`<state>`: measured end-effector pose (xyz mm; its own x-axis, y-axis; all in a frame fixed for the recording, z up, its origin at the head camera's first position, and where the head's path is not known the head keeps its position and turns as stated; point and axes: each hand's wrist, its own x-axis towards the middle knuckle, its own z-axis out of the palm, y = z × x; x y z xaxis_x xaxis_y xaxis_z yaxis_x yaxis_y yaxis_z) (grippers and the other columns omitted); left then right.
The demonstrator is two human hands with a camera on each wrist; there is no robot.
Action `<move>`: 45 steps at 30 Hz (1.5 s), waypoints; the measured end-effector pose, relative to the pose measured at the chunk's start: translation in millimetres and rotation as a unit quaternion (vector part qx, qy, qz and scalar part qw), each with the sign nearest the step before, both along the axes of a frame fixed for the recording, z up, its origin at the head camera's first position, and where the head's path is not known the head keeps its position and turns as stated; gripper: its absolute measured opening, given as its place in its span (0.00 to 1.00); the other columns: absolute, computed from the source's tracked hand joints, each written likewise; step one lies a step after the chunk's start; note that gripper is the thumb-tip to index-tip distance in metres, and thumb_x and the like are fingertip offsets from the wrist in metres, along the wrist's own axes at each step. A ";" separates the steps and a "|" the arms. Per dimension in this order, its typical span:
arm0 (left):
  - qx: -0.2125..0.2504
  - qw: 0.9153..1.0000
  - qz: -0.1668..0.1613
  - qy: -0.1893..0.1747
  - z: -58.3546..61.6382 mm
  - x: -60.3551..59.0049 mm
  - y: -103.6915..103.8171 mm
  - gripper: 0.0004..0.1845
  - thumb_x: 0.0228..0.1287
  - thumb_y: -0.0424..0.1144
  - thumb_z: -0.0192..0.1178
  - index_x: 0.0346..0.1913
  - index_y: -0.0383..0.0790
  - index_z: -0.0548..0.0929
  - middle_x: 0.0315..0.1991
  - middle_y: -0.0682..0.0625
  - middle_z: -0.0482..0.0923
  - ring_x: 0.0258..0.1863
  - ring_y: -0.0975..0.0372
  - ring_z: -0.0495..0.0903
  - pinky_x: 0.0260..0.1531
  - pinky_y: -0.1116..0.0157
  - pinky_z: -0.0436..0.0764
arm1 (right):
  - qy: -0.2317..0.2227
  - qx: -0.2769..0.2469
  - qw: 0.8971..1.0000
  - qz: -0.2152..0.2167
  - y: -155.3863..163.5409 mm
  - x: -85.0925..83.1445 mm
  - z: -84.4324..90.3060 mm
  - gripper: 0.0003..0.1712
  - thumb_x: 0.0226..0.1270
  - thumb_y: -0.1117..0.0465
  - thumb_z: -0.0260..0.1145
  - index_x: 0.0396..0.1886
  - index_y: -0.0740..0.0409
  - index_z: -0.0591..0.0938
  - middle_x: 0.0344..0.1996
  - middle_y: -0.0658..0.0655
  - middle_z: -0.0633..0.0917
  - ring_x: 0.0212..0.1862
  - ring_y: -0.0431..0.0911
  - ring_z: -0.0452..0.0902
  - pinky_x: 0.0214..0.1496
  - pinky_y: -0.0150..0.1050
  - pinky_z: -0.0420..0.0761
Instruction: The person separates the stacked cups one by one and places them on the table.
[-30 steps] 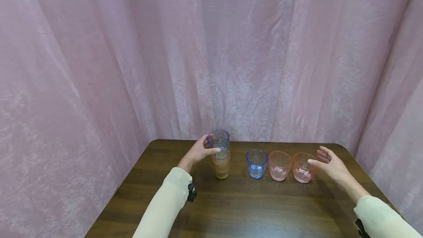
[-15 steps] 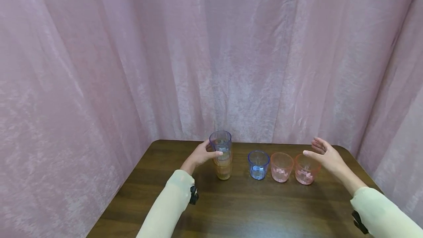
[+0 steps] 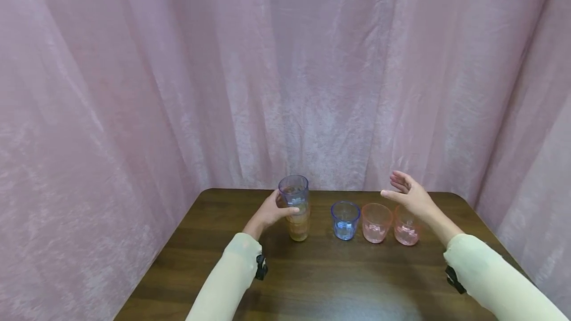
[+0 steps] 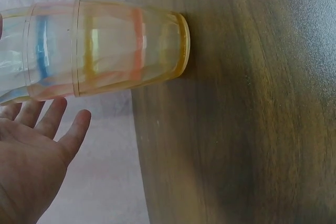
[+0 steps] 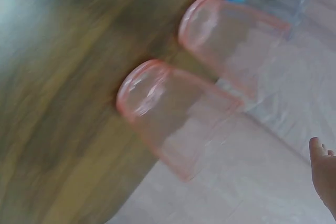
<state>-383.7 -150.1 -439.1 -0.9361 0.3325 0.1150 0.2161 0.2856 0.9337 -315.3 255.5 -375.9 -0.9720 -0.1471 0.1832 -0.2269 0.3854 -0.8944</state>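
A stack of nested clear plastic cups point(image 3: 299, 229) stands upright on the wooden table, yellow at the bottom and blue-rimmed at the top. My left hand point(image 3: 267, 213) holds its upper part, thumb in front and other fingers round the far side. In the left wrist view the little finger stands a bit away from the stacked cups point(image 4: 110, 51). To the right stand a blue cup point(image 3: 345, 224) and two pink cups, one in the middle point(image 3: 376, 227) and one at the right end point(image 3: 406, 234). Above that last one hovers my right hand point(image 3: 412, 197), fingers spread and holding nothing.
The brown wooden table point(image 3: 321, 281) has rounded far corners. Pink velvet curtains point(image 3: 330, 88) hang behind it and along both sides. The three single cups stand close together in a row.
My right hand has risen from beside the rightmost pink cup and moved left above it. My left hand stays at the stack, its thumb slightly lower. The cups have stayed in place.
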 end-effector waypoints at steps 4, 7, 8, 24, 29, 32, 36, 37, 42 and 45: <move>0.001 1.000 0.010 0.003 0.8 0.8 -1.1 0.48 0.55 0.43 0.75 0.76 0.40 0.60 0.69 0.40 0.68 0.69 0.46 0.65 0.65 0.45 0.66 | 0.015 -0.013 1.000 0.021 -24.1 -3.4 7.7 0.50 0.70 0.56 0.67 0.78 0.69 0.47 0.74 0.72 0.57 0.74 0.65 0.53 0.71 0.59 0.58; 0.001 1.000 0.008 0.006 1.5 1.6 -2.0 0.46 0.55 0.42 0.76 0.74 0.39 0.62 0.67 0.39 0.70 0.67 0.45 0.69 0.63 0.46 0.69 | 0.022 -0.022 0.999 0.033 -41.6 -6.6 10.2 0.49 0.69 0.57 0.68 0.77 0.70 0.49 0.74 0.71 0.58 0.74 0.65 0.54 0.71 0.58 0.60; 0.000 1.000 0.008 0.004 1.5 1.7 -2.0 0.46 0.55 0.42 0.76 0.74 0.39 0.63 0.66 0.39 0.71 0.66 0.45 0.70 0.63 0.46 0.70 | 0.021 -0.026 0.999 0.038 -46.7 -7.4 10.8 0.49 0.69 0.57 0.68 0.77 0.69 0.49 0.74 0.71 0.58 0.74 0.64 0.54 0.71 0.58 0.60; -0.013 1.000 0.005 -0.008 -0.2 0.7 -3.8 0.47 0.55 0.46 0.75 0.75 0.41 0.62 0.68 0.40 0.69 0.68 0.45 0.68 0.64 0.44 0.68 | -0.009 -0.022 0.998 0.056 -111.9 -24.3 2.2 0.53 0.65 0.49 0.72 0.78 0.63 0.52 0.75 0.66 0.59 0.75 0.62 0.54 0.72 0.57 0.59; -0.011 1.000 0.004 -0.003 -1.7 0.2 -4.4 0.46 0.56 0.46 0.75 0.74 0.41 0.63 0.67 0.40 0.70 0.67 0.45 0.68 0.63 0.44 0.68 | -0.018 -0.003 0.998 0.054 -131.2 -28.2 -2.4 0.54 0.62 0.47 0.73 0.78 0.60 0.54 0.75 0.63 0.60 0.74 0.60 0.55 0.72 0.56 0.60; -0.013 1.000 0.003 -0.003 -2.1 0.5 -4.5 0.46 0.55 0.46 0.75 0.75 0.42 0.63 0.68 0.40 0.70 0.68 0.45 0.68 0.64 0.44 0.68 | -0.025 -0.004 0.998 0.058 -142.2 -29.3 -5.9 0.53 0.62 0.48 0.73 0.78 0.60 0.54 0.75 0.63 0.60 0.74 0.61 0.55 0.72 0.56 0.60; -0.011 1.000 -0.002 -0.003 -1.4 0.9 -4.7 0.46 0.55 0.45 0.75 0.75 0.42 0.63 0.67 0.41 0.71 0.67 0.46 0.69 0.63 0.45 0.70 | -0.025 -0.003 0.998 0.063 -157.0 -32.2 -9.0 0.52 0.62 0.50 0.74 0.78 0.60 0.55 0.75 0.64 0.60 0.74 0.61 0.56 0.72 0.56 0.61; -0.010 1.000 -0.003 -0.003 -1.1 0.9 -4.9 0.46 0.55 0.45 0.76 0.74 0.42 0.63 0.67 0.42 0.71 0.66 0.46 0.70 0.62 0.45 0.70 | -0.023 -0.004 0.998 0.064 -160.7 -33.4 -9.5 0.52 0.62 0.50 0.74 0.77 0.60 0.56 0.75 0.64 0.61 0.74 0.61 0.56 0.72 0.55 0.60; -0.006 1.000 -0.002 -0.008 -0.3 0.3 -5.2 0.46 0.56 0.46 0.75 0.75 0.44 0.62 0.67 0.44 0.71 0.66 0.48 0.70 0.62 0.45 0.71 | -0.016 -0.001 0.997 0.069 -178.2 -39.3 -11.2 0.53 0.60 0.50 0.75 0.77 0.60 0.57 0.74 0.63 0.62 0.73 0.62 0.58 0.71 0.56 0.63; -0.008 1.000 -0.005 -0.013 -0.8 -0.1 -4.6 0.47 0.57 0.47 0.74 0.75 0.43 0.61 0.69 0.44 0.69 0.67 0.47 0.69 0.62 0.45 0.70 | -0.021 -0.004 0.997 0.069 -186.6 -42.2 -12.3 0.54 0.59 0.49 0.76 0.77 0.61 0.57 0.74 0.64 0.62 0.72 0.63 0.59 0.70 0.57 0.64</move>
